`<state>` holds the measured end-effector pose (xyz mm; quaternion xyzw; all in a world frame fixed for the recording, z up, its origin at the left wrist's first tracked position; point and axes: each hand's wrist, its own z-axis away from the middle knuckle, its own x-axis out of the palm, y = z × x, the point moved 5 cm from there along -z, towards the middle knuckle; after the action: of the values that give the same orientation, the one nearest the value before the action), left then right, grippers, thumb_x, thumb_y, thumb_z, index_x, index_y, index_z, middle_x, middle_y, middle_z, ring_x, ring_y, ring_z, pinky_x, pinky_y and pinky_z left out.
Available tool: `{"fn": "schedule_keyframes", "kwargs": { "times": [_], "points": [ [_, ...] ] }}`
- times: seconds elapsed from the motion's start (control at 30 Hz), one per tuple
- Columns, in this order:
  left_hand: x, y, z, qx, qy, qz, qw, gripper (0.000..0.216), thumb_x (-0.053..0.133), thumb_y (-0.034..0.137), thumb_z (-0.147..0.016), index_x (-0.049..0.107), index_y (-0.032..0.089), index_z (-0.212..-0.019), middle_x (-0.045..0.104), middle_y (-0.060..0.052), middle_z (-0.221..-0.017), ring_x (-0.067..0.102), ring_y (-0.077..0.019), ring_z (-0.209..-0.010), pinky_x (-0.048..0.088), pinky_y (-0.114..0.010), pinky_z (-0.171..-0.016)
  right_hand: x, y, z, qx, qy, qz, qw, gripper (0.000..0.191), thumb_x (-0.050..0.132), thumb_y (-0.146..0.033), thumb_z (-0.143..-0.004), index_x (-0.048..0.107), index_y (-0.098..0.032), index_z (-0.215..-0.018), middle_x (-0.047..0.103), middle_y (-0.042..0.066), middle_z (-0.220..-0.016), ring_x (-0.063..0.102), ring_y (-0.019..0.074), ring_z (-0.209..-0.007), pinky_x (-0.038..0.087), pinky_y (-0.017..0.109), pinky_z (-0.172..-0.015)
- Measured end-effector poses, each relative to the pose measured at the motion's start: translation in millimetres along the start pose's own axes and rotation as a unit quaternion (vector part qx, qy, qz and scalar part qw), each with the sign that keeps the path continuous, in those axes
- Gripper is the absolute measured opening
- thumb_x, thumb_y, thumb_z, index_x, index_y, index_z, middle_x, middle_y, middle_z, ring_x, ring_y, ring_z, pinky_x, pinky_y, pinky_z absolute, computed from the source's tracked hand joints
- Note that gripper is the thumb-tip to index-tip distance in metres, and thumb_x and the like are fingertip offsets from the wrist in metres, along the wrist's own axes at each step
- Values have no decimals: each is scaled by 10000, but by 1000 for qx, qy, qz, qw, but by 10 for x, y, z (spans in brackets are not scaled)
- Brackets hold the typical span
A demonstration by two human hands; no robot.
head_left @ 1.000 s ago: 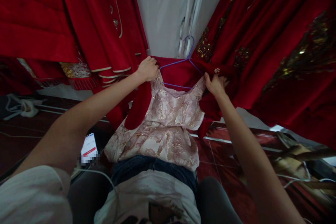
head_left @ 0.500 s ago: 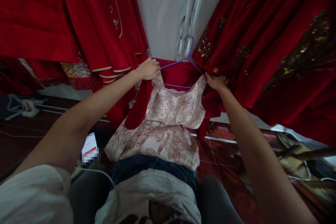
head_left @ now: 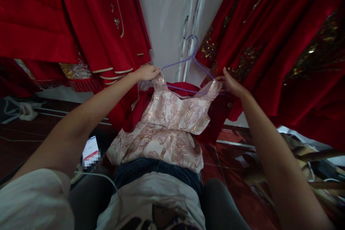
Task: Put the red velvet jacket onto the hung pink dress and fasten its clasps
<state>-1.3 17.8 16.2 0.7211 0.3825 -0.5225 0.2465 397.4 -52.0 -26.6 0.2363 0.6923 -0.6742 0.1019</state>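
A pink brocade dress (head_left: 172, 122) with gold flower pattern hangs on a purple wire hanger (head_left: 188, 61) and drapes down onto my lap. My left hand (head_left: 147, 72) is closed on the dress's left shoulder strap at the hanger's end. My right hand (head_left: 230, 83) pinches the right shoulder strap at the hanger's other end. A red garment (head_left: 185, 88) lies slumped behind the pink dress, below the hanger bar.
Red embroidered garments hang at the left (head_left: 81, 25) and at the right (head_left: 269, 43). A white wall (head_left: 164, 18) shows between them. A phone (head_left: 91, 150) with a cable lies on the dark red floor (head_left: 229, 154) at my left. Cords (head_left: 18, 109) lie at far left.
Both hands slid outward along the hanger to the pink dress's straps. The red garment dropped off the hanger's shoulders and now sits lower behind the dress. The hanger rose a little.
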Motion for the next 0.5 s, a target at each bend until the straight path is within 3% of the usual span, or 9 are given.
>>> {"fn": "schedule_keyframes", "kwargs": {
  "times": [0.13,0.27,0.4,0.5],
  "points": [
    [119,66,74,70,82,73,991,428,314,439,-955,639,161,-947,677,-71,-862,611,-171,-769,445,-249,-731,-11,-38,164,-169,65,-32,983,499,717,-642,-658,672,-216,-913,712,42,-830,665,204,-751,557,344,-692],
    [176,89,145,81,127,140,979,465,323,461,-966,661,144,-935,683,-78,-839,612,-175,-771,437,-249,-742,-59,80,124,-222,111,-60,967,413,768,-582,-612,678,-238,-824,716,33,-813,672,219,-775,554,370,-738],
    [177,-97,308,-15,197,187,962,470,292,426,-987,660,140,-1051,706,-92,-942,634,-182,-840,441,-252,-780,-219,418,54,-189,225,-72,953,370,736,-593,-627,660,-262,-773,731,44,-839,681,264,-828,548,438,-785],
    [276,-323,545,-113,185,137,966,474,288,400,-986,674,130,-936,696,-115,-813,641,-212,-774,444,-286,-742,-220,754,117,-148,246,-35,957,378,683,-620,-641,627,-256,-724,725,50,-777,685,264,-807,543,440,-774]
  ]
}}
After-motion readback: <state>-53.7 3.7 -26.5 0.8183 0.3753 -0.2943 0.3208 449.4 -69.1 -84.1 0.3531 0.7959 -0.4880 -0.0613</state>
